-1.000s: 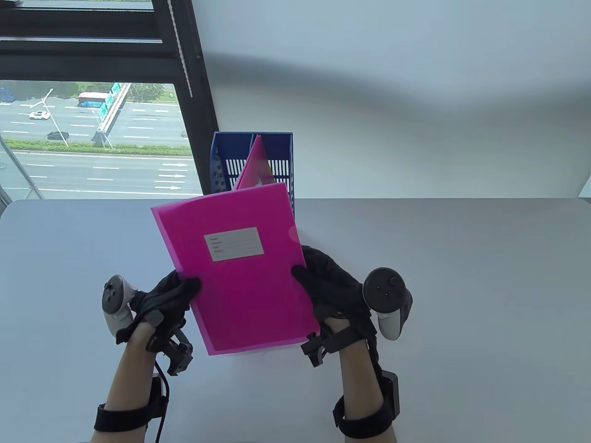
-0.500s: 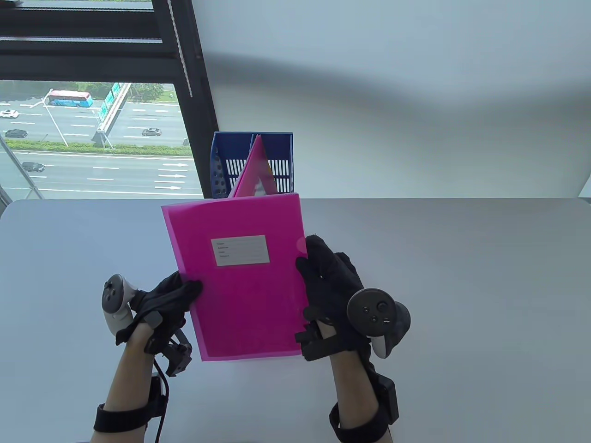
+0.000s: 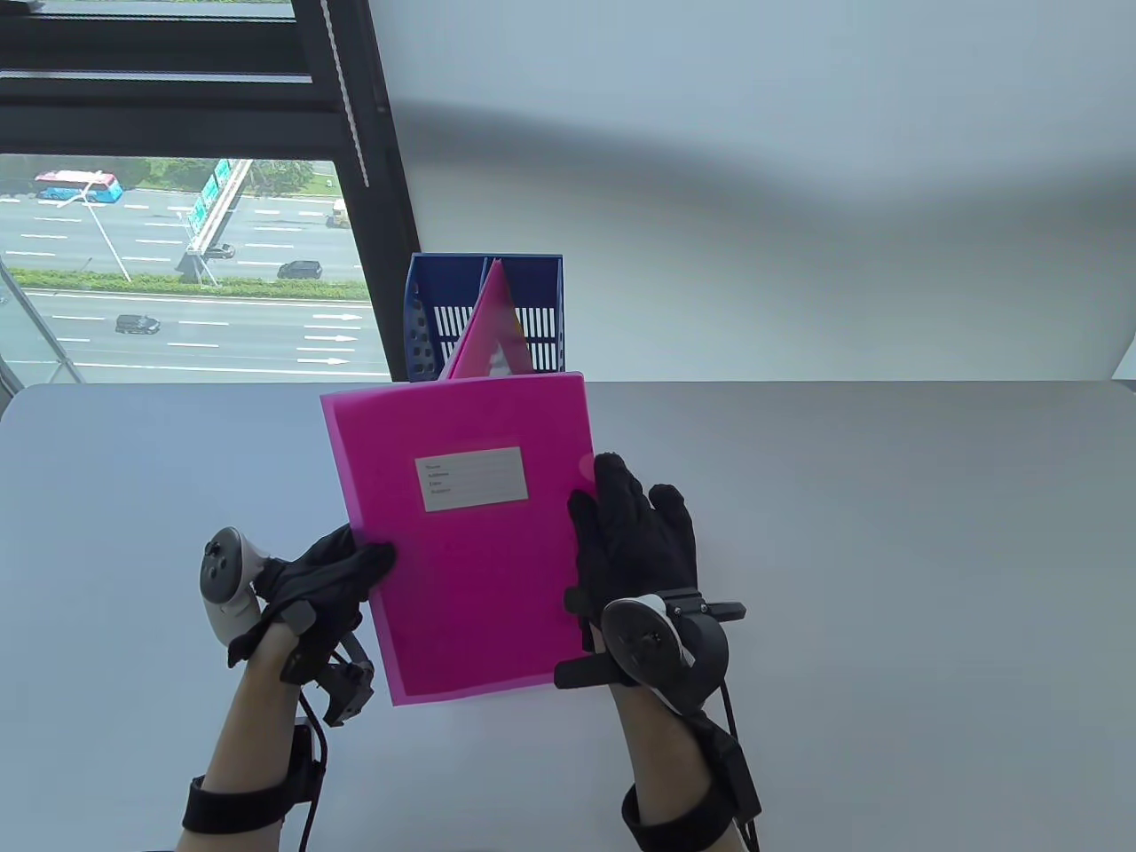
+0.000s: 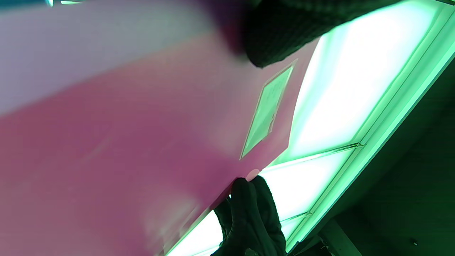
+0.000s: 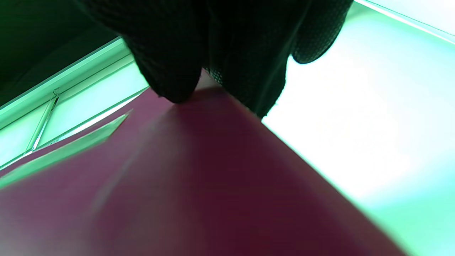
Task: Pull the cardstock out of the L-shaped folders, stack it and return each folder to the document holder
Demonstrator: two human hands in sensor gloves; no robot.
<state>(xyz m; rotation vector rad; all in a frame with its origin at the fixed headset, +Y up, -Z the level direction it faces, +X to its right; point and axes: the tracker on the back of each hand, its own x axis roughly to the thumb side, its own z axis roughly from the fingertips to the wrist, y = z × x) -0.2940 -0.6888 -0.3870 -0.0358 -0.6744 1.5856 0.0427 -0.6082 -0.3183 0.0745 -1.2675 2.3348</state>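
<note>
- The left hand (image 3: 324, 577) wore a black knit glove with a fine dotted weave.
- A grey-and-white tracker (image 3: 224, 596), round-headed with small dark buttons, sat strapped to its back.
- A black bracket (image 3: 342, 679) with small clamps sat at the wrist, a thin black cable trailing down the bare forearm to a broad black band (image 3: 235, 803).
- The right hand (image 3: 635, 541) matched: black glove, grey disc-faced tracker (image 3: 652, 643), black mount, cable and armband (image 3: 688, 812).
</note>
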